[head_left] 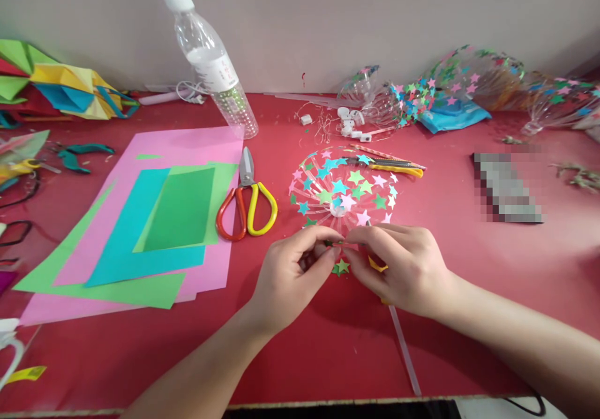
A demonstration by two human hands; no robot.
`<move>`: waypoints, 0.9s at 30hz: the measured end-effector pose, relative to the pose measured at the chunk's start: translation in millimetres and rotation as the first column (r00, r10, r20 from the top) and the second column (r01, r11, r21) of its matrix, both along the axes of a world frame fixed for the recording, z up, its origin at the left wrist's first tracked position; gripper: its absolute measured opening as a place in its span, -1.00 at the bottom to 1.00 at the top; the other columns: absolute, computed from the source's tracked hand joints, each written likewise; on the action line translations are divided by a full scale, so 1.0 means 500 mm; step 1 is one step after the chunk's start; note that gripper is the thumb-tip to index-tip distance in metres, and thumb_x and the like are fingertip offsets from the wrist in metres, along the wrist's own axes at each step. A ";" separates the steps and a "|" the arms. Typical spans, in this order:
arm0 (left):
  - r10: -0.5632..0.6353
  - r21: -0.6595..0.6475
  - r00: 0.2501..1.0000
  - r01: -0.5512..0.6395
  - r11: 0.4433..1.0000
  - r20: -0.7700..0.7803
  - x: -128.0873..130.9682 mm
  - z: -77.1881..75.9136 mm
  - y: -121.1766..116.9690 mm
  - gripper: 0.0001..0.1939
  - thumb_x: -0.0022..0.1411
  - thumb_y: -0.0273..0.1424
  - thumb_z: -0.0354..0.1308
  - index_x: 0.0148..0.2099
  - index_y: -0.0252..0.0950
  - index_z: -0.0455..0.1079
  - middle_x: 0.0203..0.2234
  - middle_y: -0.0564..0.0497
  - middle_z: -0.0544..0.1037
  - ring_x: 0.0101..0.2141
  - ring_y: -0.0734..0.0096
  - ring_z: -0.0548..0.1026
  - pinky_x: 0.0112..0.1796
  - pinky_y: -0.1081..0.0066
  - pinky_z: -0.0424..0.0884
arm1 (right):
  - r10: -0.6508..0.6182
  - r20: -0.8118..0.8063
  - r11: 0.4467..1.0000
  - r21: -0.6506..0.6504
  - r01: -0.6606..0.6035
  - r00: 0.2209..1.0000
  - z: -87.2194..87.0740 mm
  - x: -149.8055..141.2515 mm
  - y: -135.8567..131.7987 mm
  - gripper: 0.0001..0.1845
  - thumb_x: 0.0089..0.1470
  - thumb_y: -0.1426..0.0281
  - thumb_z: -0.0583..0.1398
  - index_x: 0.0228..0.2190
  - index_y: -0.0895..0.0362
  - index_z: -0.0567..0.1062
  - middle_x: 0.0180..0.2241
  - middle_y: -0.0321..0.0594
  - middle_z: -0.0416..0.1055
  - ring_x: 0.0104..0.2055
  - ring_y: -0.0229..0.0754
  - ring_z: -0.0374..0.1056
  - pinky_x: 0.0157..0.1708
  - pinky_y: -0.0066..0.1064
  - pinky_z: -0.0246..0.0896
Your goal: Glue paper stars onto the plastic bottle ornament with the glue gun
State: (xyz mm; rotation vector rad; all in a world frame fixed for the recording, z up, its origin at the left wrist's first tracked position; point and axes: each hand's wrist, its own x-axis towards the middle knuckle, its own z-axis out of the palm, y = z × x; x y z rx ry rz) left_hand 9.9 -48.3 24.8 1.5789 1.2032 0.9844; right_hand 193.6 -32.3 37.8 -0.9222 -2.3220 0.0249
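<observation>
My left hand (300, 275) and my right hand (403, 266) meet fingertip to fingertip near the table's front middle. Both are closed in a pinch on something small, mostly hidden by the fingers. Just beyond them stands a clear plastic piece (336, 209) with thin strips fanning out, dotted with pink, blue and green paper stars (340, 186). Small green stars (343, 266) lie below the fingertips. Under my right hand, parts of a yellow object (377, 264) show, with a translucent stick (404, 351) extending toward the table edge.
Scissors (247, 200) with red and yellow handles lie left of the hands, beside stacked coloured paper (180, 209). A clear bottle (213, 62) stands behind. A yellow cutter (398, 167) lies beyond the star piece. More star-decorated plastic (415, 100) lines the wall.
</observation>
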 end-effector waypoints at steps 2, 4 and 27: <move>0.003 -0.006 1.000 -0.003 1.000 -0.003 0.000 0.001 0.000 -0.89 0.23 -0.43 0.09 -0.21 -0.26 0.43 -0.63 0.16 0.32 -0.61 0.58 0.29 -0.58 0.57 0.24 | -0.002 0.017 1.000 0.012 0.002 1.000 -0.001 0.000 0.000 -0.92 0.13 0.49 0.13 -0.37 0.22 0.43 -0.63 -0.38 0.27 -0.61 -0.35 0.13 -0.62 -0.45 -0.02; 0.006 -0.007 1.000 -0.006 1.000 -0.008 0.000 0.001 0.000 -0.88 0.23 -0.42 0.09 -0.21 -0.26 0.43 -0.63 0.15 0.32 -0.61 0.58 0.29 -0.58 0.57 0.24 | 0.001 0.031 1.000 0.015 -0.001 1.000 -0.002 0.001 0.001 -0.92 0.14 0.50 0.12 -0.37 0.21 0.43 -0.63 -0.38 0.28 -0.61 -0.34 0.15 -0.62 -0.45 -0.02; 0.021 0.079 0.999 -0.018 0.997 -0.029 0.004 0.004 0.002 -0.88 0.23 -0.46 0.10 -0.21 -0.31 0.45 -0.65 0.15 0.35 -0.62 0.58 0.33 -0.60 0.57 0.28 | -0.028 0.021 1.000 -0.004 0.029 0.999 0.002 -0.002 -0.001 -0.90 0.16 0.49 0.09 -0.37 0.19 0.41 -0.62 -0.36 0.33 -0.61 -0.36 0.17 -0.61 -0.49 -0.01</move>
